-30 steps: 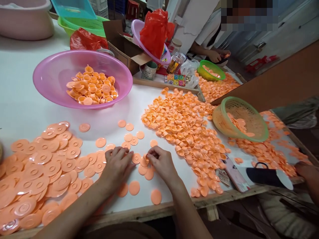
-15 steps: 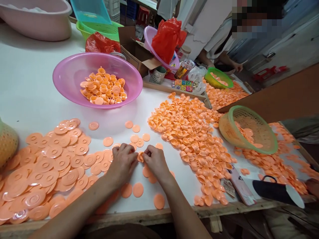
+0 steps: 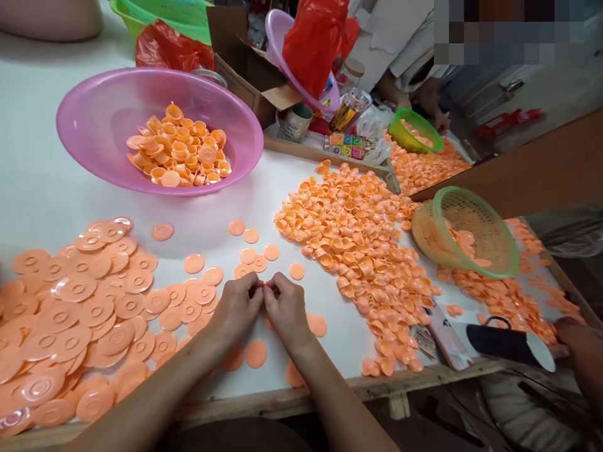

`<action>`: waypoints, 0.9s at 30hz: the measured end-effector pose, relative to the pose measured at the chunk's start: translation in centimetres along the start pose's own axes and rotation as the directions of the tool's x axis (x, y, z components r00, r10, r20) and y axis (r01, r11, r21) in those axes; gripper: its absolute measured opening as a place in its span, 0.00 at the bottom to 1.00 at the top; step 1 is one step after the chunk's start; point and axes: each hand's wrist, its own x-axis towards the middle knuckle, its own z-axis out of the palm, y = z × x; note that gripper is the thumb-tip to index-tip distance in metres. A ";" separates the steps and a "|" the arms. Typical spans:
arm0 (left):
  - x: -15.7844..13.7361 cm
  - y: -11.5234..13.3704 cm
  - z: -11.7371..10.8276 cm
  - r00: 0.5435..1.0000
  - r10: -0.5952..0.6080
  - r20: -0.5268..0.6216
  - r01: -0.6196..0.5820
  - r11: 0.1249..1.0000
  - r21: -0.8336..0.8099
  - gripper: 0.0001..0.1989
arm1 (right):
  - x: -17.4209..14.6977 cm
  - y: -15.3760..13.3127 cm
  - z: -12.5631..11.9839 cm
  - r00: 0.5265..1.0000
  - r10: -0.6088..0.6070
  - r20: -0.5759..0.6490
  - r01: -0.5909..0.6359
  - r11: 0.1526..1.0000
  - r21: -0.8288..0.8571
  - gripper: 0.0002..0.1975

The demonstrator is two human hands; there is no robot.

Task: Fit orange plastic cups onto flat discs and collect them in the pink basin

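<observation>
Over a white tabletop [image 3: 342, 348], the left hand [image 3: 239, 306] and right hand [image 3: 287, 307] meet, pinching a mostly hidden orange plastic piece [image 3: 264, 283]; flat round orange discs [image 3: 78, 289] lie nearer the left, small orange cups [image 3: 348, 232] the right.

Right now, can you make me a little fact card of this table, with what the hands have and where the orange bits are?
Left hand: fingertips at a small orange piece, mostly hidden
Right hand: fingertips at the same piece, meeting the left hand's
Left pile: flat orange discs, overlapping
Right pile: little orange cups, heaped
Pink bowl: orange cups and discs inside
Pale green basket: orange pieces inside, right of the cup heap
Behind pink bowl: red plastic bag, open cardboard box
</observation>
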 end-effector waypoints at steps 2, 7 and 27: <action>-0.3 0.1 0.2 1.000 0.009 -0.010 -0.009 1.000 0.019 0.09 | 0.0 0.3 0.1 1.000 0.014 0.005 -0.015 0.998 0.055 0.08; 0.0 1.9 -2.1 0.991 -0.130 0.022 0.132 0.983 -0.129 0.03 | 2.4 2.1 -3.6 0.992 -0.070 0.102 0.060 0.993 0.102 0.08; 0.5 0.2 -0.7 0.840 0.476 0.262 -0.507 0.514 0.692 0.10 | 5.5 9.0 -9.6 0.851 0.072 -0.520 -0.003 0.991 0.132 0.14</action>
